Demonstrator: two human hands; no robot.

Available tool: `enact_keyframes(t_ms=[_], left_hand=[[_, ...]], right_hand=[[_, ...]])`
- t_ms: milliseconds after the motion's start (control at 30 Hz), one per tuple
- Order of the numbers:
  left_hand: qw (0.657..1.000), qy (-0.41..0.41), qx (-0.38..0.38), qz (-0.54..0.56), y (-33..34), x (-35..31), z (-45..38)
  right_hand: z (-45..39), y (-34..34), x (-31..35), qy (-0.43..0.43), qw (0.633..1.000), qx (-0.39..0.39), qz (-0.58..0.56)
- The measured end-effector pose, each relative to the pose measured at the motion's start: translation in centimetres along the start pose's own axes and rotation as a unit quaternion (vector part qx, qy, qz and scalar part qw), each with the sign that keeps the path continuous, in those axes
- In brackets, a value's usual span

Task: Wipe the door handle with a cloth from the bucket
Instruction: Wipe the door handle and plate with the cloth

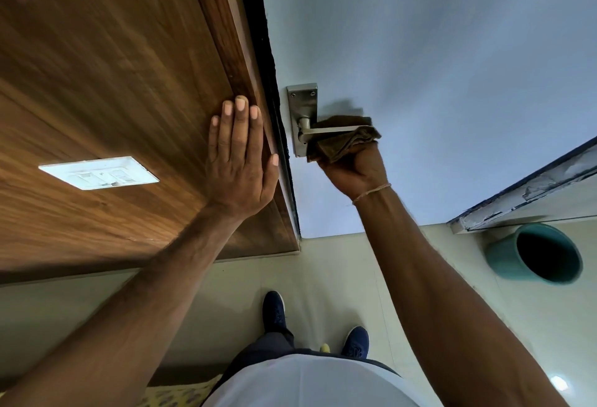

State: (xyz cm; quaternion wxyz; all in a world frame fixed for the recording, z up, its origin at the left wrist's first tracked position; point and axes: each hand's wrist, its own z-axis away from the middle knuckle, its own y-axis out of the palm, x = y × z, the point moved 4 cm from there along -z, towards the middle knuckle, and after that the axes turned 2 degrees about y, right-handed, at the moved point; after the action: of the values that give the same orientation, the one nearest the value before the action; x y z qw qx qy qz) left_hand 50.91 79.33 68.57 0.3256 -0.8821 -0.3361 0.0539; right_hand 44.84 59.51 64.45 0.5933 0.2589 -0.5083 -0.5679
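Note:
A silver lever door handle [326,130] on a metal backplate [303,102] is fixed to the pale blue door [436,60]. My right hand [355,170] is shut on a brown cloth [344,140], which is wrapped around the outer end of the lever. My left hand [240,154] lies flat with fingers spread on the brown wooden frame [239,60] beside the door's edge. A teal bucket [539,254] stands on the floor at the right, its inside dark.
A white switch plate [98,173] sits on the wooden wall panel at left. Cream floor tiles [339,277] lie below, with my two blue shoes [274,311] on them. A chipped white ledge [529,190] runs above the bucket.

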Motion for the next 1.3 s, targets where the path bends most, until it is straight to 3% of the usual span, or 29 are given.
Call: enact_keyframes(t_ms=[133, 333, 533, 733, 933, 1033, 1133, 1300], left_hand=[[1.000, 0.006, -0.005, -0.008, 0.0, 0.1, 0.1], [1.000, 0.000, -0.014, -0.010, 0.4, 0.1, 0.2], [1.000, 0.005, -0.013, -0.007, 0.4, 0.1, 0.1], [1.000, -0.001, -0.011, -0.008, 0.2, 0.1, 0.1], [1.000, 0.009, -0.015, -0.014, 0.0, 0.3, 0.1], [1.000, 0.002, -0.020, -0.011, 0.1, 0.1, 0.0], [1.000, -0.003, -0.020, -0.009, 0.3, 0.0, 0.0], [1.000, 0.005, -0.017, -0.016, 0.2, 0.2, 0.2]], right_hand=[[-0.6, 0.3, -0.3, -0.008, 0.998, -0.017, -0.066], [-0.2, 1.7, -1.4, 0.002, 1.000, -0.017, -0.018], [-0.4, -0.2, 1.5, -0.068, 0.990, -0.075, -0.099], [-0.4, 2.2, -1.7, -0.021, 0.999, -0.037, -0.027], [0.3, -0.9, 4.0, -0.097, 0.992, -0.078, 0.004], [-0.5, 0.4, 1.7, -0.068, 0.994, -0.052, -0.062], [-0.7, 2.1, -1.0, -0.039, 0.998, -0.015, -0.047], [-1.7, -0.6, 1.8, -0.043, 0.994, -0.096, -0.013]])
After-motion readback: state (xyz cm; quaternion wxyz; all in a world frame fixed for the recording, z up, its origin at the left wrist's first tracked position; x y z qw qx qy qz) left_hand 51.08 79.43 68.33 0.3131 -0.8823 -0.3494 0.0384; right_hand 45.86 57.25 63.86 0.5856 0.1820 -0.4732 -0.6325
